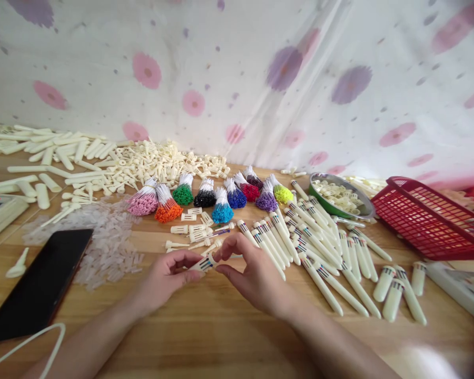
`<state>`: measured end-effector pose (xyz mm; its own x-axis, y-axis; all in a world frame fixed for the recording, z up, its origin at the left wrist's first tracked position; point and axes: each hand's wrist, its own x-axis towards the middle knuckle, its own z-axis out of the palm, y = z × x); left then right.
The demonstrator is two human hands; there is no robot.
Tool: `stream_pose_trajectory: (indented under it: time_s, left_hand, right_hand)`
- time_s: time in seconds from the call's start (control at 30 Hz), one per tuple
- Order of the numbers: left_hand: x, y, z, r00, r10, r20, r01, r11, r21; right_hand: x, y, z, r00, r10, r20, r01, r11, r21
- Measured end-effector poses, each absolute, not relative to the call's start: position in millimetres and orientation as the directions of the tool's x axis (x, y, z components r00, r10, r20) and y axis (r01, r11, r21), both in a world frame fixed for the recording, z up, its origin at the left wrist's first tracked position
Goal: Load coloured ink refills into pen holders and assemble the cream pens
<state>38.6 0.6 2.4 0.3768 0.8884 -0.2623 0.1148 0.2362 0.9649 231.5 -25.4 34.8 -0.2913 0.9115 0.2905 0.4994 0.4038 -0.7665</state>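
A short cream pen barrel part (204, 263) with coloured sliders in its slots is between my hands, at the middle of the table. My left hand (164, 276) grips it from the left, thumb in front and fingers behind. My right hand (256, 273) has thumb and forefinger curled at its right end. Just behind lie loose slotted cream pieces (197, 232). Bundles of refills with coloured ends, such as the light blue bundle (221, 208), stand further back. Right of my hands lie many assembled multicolour pens (316, 279).
Clear plastic bits (102, 247) and a black phone (43, 279) lie on the left. Behind are heaps of cream parts (154, 163) and long barrels (63, 150). A green-sided metal bowl (369, 209) and a red basket (422, 221) stand right. A flowered sheet (237, 79) hangs behind.
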Motion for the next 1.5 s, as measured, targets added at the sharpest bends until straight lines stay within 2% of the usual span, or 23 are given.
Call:
stream_pose_trajectory:
  time_s: [0.23,0.43,0.53,0.6,0.7,0.8,0.9,1.0,1.07,1.1,1.13,1.17,1.27,1.37,1.5]
  left_hand:
    - [38.3,0.7,-6.6,0.417,0.886,-0.200,0.090,0.179,0.980]
    - [37.3,2.0,-16.9,0.427,0.892,-0.145,0.097,0.114,0.989]
    - [37.6,2.6,-16.1,0.390,0.910,-0.142,0.115,0.105,0.988]
    - [37.9,3.4,-14.9,0.342,0.931,-0.131,0.139,0.088,0.986]
    - [37.1,5.0,-13.0,0.270,0.957,-0.103,0.183,0.054,0.982]
    - [33.9,6.0,-11.5,0.231,0.971,-0.062,0.201,0.015,0.980]
    - [30.5,6.3,-12.0,0.242,0.970,-0.041,0.206,-0.010,0.979]
    - [28.1,8.2,-14.0,0.218,0.976,-0.020,0.210,-0.026,0.977]
    - [26.4,11.0,-14.8,0.178,0.984,0.005,0.215,-0.044,0.976]
    - [25.6,12.6,-14.8,0.158,0.987,0.018,0.218,-0.052,0.974]
    - [24.9,14.2,-14.7,0.140,0.990,0.028,0.219,-0.058,0.974]
    - [24.4,15.5,-14.5,0.127,0.991,0.032,0.218,-0.059,0.974]
    - [24.7,17.3,-14.8,0.121,0.992,0.025,0.203,-0.049,0.978]
    - [26.5,16.5,-16.9,0.144,0.989,0.021,0.188,-0.048,0.981]
    - [26.5,15.0,-17.9,0.136,0.990,0.022,0.184,-0.047,0.982]
  right_hand:
    - [229.4,-26.5,35.7,-0.384,0.868,0.314,0.601,0.494,-0.628]
    - [227.4,-23.0,34.2,-0.361,0.907,0.216,0.545,0.393,-0.741]
    - [226.9,-20.0,30.9,-0.332,0.918,0.216,0.554,0.375,-0.743]
    - [226.3,-17.6,28.3,-0.359,0.891,0.278,0.593,0.448,-0.669]
    - [225.0,-14.8,25.7,-0.487,0.774,0.404,0.633,0.631,-0.448]
    - [223.5,-15.9,25.8,-0.604,0.648,0.463,0.606,0.752,-0.261]
    - [223.7,-19.9,26.0,-0.636,0.584,0.505,0.570,0.796,-0.202]
    - [231.7,-16.3,23.8,-0.626,0.574,0.528,0.553,0.804,-0.218]
    - [244.6,-2.5,22.3,-0.518,0.700,0.491,0.673,0.688,-0.270]
    - [253.5,8.5,22.1,-0.417,0.789,0.451,0.762,0.574,-0.300]
    - [263.6,21.9,22.3,-0.242,0.891,0.384,0.867,0.376,-0.327]
    - [274.4,37.1,22.9,-0.140,0.925,0.353,0.905,0.264,-0.333]
    - [303.9,85.2,25.3,0.028,0.962,0.273,0.944,0.064,-0.323]
    - [318.2,123.7,26.3,0.104,0.983,0.152,0.958,-0.057,-0.282]
    - [319.4,155.3,28.3,0.090,0.996,-0.023,0.965,-0.093,-0.246]
